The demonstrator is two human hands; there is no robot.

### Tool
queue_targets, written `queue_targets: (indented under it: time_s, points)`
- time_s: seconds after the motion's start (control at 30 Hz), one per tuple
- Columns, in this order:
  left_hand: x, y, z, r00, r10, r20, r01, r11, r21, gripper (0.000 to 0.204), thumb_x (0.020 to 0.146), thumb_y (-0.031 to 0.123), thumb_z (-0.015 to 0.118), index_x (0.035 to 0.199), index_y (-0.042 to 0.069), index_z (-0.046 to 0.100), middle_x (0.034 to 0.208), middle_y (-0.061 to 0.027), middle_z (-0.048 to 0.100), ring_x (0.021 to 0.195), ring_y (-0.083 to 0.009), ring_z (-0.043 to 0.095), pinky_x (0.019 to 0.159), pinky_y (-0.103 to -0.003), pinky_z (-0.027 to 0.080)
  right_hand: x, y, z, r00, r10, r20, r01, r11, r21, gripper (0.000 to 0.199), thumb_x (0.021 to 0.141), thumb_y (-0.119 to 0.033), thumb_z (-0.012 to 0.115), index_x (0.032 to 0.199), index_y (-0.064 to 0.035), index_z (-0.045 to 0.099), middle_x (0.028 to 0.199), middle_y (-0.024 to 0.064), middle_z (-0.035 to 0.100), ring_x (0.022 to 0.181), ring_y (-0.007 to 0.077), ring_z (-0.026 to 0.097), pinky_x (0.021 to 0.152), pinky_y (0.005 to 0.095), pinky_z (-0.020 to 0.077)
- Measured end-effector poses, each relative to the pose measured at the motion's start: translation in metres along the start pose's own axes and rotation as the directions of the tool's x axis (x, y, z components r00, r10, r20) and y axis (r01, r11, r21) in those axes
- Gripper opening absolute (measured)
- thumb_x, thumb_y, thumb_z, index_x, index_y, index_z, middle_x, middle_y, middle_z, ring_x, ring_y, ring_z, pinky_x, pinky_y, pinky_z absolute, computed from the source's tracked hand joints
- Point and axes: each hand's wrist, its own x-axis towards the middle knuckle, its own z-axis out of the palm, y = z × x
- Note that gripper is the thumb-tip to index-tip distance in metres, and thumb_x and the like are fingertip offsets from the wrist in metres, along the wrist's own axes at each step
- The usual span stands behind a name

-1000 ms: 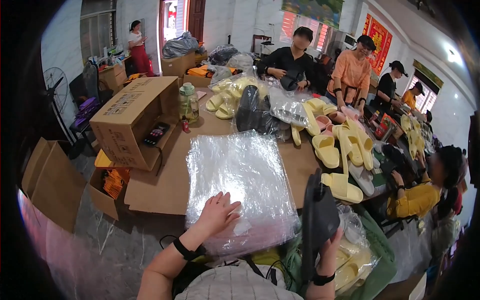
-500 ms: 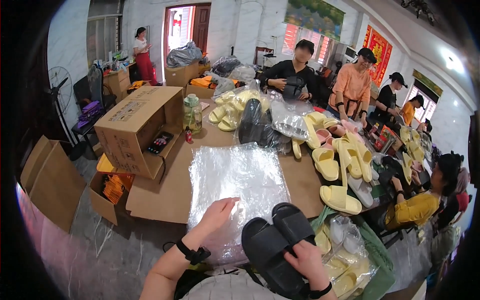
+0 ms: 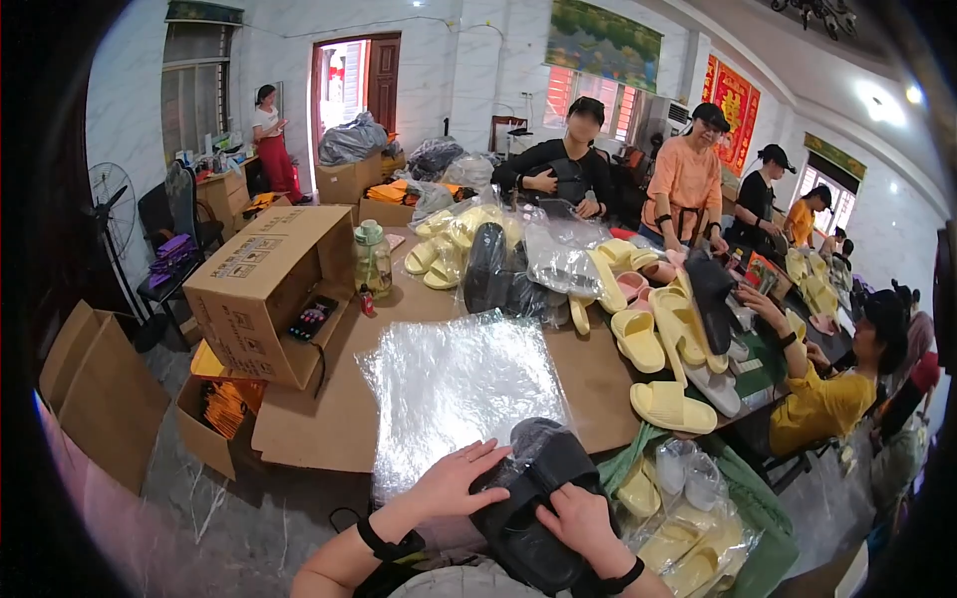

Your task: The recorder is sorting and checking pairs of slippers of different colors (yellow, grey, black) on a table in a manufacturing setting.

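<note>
My right hand (image 3: 580, 520) grips a pair of black slippers (image 3: 528, 488) at the near edge of the table. The toes of the pair are inside a clear plastic bag (image 3: 538, 439). My left hand (image 3: 461, 476) lies flat with fingers spread against the pair's left side, on the edge of the stack of clear plastic bags (image 3: 454, 389) that lies on the brown table (image 3: 598, 384).
An open cardboard box (image 3: 261, 289) with a phone on its flap stands at the left. Yellow slippers (image 3: 670, 404) and bagged black slippers (image 3: 488, 269) cover the far table. Several people work across and to the right. A green bag of bagged slippers (image 3: 698, 508) is at my right.
My right hand brought the black slippers from upright at my right down to the front of me, and their toes entered a clear bag. My left hand moved onto the pair.
</note>
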Motion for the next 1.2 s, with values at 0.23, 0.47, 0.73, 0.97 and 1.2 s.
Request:
queue_targets:
  time_s: [0.23, 0.47, 0.73, 0.97, 1.2]
  points:
    - [0.002, 0.002, 0.012, 0.979, 0.155, -0.133, -0.116, 0.957, 0.266, 0.040, 0.101, 0.024, 0.052, 0.139, 0.018, 0.057, 0.152, -0.0106, 0.047, 0.142, -0.0365, 0.038, 0.117, -0.051, 0.030, 0.009, -0.001, 0.004, 0.998, 0.046, -0.030, -0.045, 0.999, 0.018, 0.029, 0.087, -0.031, 0.069, 0.076, -0.0062, 0.059, 0.076, 0.0101, 0.057, 0.071, 0.0298, 0.064, 0.057, 0.0425, 0.0510]
    - [0.004, 0.023, 0.011, 0.943, 0.278, -0.182, -0.251, 0.955, 0.160, 0.037, 0.099, 0.018, 0.054, 0.135, 0.019, 0.061, 0.152, -0.0039, 0.048, 0.145, -0.0323, 0.036, 0.118, -0.058, 0.022, 0.022, -0.002, 0.021, 0.989, 0.135, -0.060, -0.133, 0.991, 0.033, 0.027, 0.086, -0.029, 0.070, 0.084, -0.0041, 0.060, 0.082, 0.0153, 0.061, 0.073, 0.0364, 0.064, 0.061, 0.0461, 0.0519]
    - [-0.005, 0.036, 0.017, 0.929, 0.341, -0.142, -0.356, 0.930, -0.090, 0.033, 0.100, 0.014, 0.051, 0.131, 0.017, 0.064, 0.150, -0.0049, 0.050, 0.145, -0.0319, 0.036, 0.119, -0.058, 0.017, 0.054, 0.001, 0.036, 0.990, 0.143, -0.005, -0.138, 0.963, 0.233, 0.023, 0.085, -0.027, 0.069, 0.091, -0.0054, 0.063, 0.095, 0.0150, 0.063, 0.087, 0.0359, 0.066, 0.070, 0.0448, 0.0540]
    - [-0.021, 0.041, 0.016, 0.924, 0.372, -0.085, -0.381, 0.914, -0.142, 0.033, 0.101, 0.014, 0.050, 0.131, 0.015, 0.063, 0.149, -0.0076, 0.051, 0.144, -0.0297, 0.038, 0.119, -0.055, 0.022, 0.128, 0.006, 0.085, 0.951, 0.299, -0.077, -0.298, 0.954, 0.024, 0.034, 0.094, -0.034, 0.061, 0.094, -0.0005, 0.063, 0.093, 0.0194, 0.062, 0.087, 0.0385, 0.066, 0.071, 0.0482, 0.0544]
    - [-0.028, 0.029, -0.016, 0.924, 0.383, 0.016, -0.367, 0.897, -0.246, 0.039, 0.097, 0.027, 0.061, 0.134, 0.013, 0.061, 0.151, -0.0117, 0.047, 0.143, -0.0325, 0.040, 0.118, -0.050, 0.028, 0.115, 0.009, 0.079, 0.973, 0.213, -0.090, -0.186, 0.952, 0.243, 0.050, 0.091, -0.031, 0.069, 0.124, 0.0044, 0.054, 0.112, 0.0239, 0.056, 0.110, 0.0404, 0.056, 0.091, 0.0459, 0.0490]
